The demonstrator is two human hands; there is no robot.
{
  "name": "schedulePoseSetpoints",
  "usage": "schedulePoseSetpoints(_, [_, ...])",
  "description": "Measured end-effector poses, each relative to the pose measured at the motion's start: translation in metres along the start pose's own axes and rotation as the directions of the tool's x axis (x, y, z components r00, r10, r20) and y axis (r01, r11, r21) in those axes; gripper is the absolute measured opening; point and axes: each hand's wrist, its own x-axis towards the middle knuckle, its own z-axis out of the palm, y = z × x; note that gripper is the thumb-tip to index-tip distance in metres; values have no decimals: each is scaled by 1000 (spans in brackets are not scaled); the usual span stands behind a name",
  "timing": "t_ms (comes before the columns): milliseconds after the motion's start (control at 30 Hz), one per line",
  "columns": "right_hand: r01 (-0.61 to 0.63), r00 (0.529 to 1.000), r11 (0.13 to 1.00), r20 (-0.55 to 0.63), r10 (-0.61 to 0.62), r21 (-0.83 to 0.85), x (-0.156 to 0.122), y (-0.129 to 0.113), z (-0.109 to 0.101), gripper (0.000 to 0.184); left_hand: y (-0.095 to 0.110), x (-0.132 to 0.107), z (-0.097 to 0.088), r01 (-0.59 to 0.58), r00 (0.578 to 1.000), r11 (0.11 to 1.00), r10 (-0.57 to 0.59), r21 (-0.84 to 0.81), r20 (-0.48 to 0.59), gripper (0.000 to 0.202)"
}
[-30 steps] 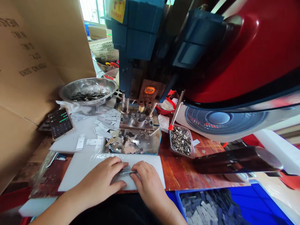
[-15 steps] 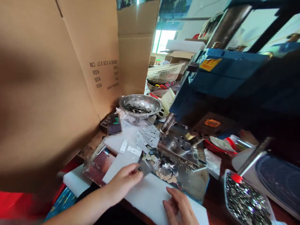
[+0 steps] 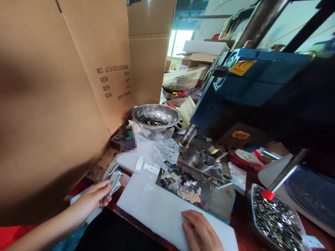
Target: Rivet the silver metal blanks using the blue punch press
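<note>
My left hand (image 3: 101,191) is closed around several flat grey metal plates (image 3: 114,182) at the left edge of the worktop. My right hand (image 3: 200,230) lies open on the front part of a white board (image 3: 149,205), fingers slightly bent, with nothing visible in it. Two small light plates (image 3: 151,168) lie apart farther back on a white surface. Behind them spreads a pile of loose metal strips (image 3: 166,153). Stamped metal scraps (image 3: 187,190) lie heaped in front of the press's steel die (image 3: 200,162).
A blue press (image 3: 251,80) leans over the right side, its red-collared lever (image 3: 286,174) reaching above a clear bin of shiny small parts (image 3: 277,219). Farther back stands a metal bowl (image 3: 157,108) of dark pieces. Tall cardboard (image 3: 65,104) walls the left.
My left hand has moved left from the middle of the white board to the worktop's left edge, and several plates now show in it. My right hand stays nearly in place.
</note>
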Motion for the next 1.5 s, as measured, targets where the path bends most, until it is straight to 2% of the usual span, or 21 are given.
schedulePoseSetpoints(67, [27,1000,999,9,-27,-20,-1,-2,1,22,21,1,11,-9,995,998,15,-62,99,32])
schedulePoseSetpoints(100, [42,999,999,3,-42,-28,-1,-4,1,20,32,0,20,-13,983,993,34,-117,180,28])
schedulePoseSetpoints(133, [55,998,998,-8,-56,-36,-2,-5,2,20,41,-2,31,11,964,989,30,-151,266,25])
schedulePoseSetpoints(200, [66,997,997,-29,-67,-46,-1,-7,3,20,50,-5,54,95,935,967,-5,-235,355,23])
schedulePoseSetpoints(333, [10,998,1000,-54,-11,-12,3,-17,2,18,35,-3,99,210,890,922,-43,-326,454,21])
schedulePoseSetpoints(400, [-40,997,999,-60,42,31,4,-24,1,17,23,-2,116,216,888,921,-48,-323,458,21])
schedulePoseSetpoints(467, [-96,994,993,-48,99,70,5,-30,-1,18,17,-1,126,208,902,934,-69,-290,425,23])
schedulePoseSetpoints(600, [-187,982,977,-16,190,106,5,-35,-1,19,17,2,132,203,933,955,-121,-218,338,33])
schedulePoseSetpoints(733, [-205,975,971,-57,213,122,5,-36,-2,21,12,13,128,229,933,959,-167,-168,319,40])
schedulePoseSetpoints(867, [-182,978,974,-79,194,135,3,-36,-3,20,0,24,126,183,930,974,-126,-137,345,43])
schedulePoseSetpoints(1000, [-161,981,977,-87,174,137,3,-35,-5,19,-2,18,127,129,920,979,-58,-159,387,52])
schedulePoseSetpoints(1067, [-158,981,979,-94,170,127,2,-34,-10,18,0,15,127,102,902,984,-30,-146,430,53])
schedulePoseSetpoints(1200, [-242,953,965,-162,256,103,-8,-28,-28,17,0,17,125,110,876,992,-63,-70,479,53])
schedulePoseSetpoints(1267, [-355,899,928,-228,373,115,-19,-21,-37,17,-4,24,122,128,884,990,-90,-53,459,53])
schedulePoseSetpoints(1333, [-502,793,845,-293,534,184,-34,-11,-42,18,-11,33,120,156,901,985,-113,-70,418,58])
schedulePoseSetpoints(1400, [-601,629,724,-357,690,339,-47,1,-44,21,-18,42,118,173,930,975,-116,-137,348,71])
schedulePoseSetpoints(1433, [-609,539,661,-382,750,439,-52,8,-44,26,-21,46,117,176,939,970,-114,-170,323,79])
schedulePoseSetpoints(1500, [-548,361,540,-402,841,639,-59,21,-43,40,-25,51,115,184,949,961,-118,-206,293,92])
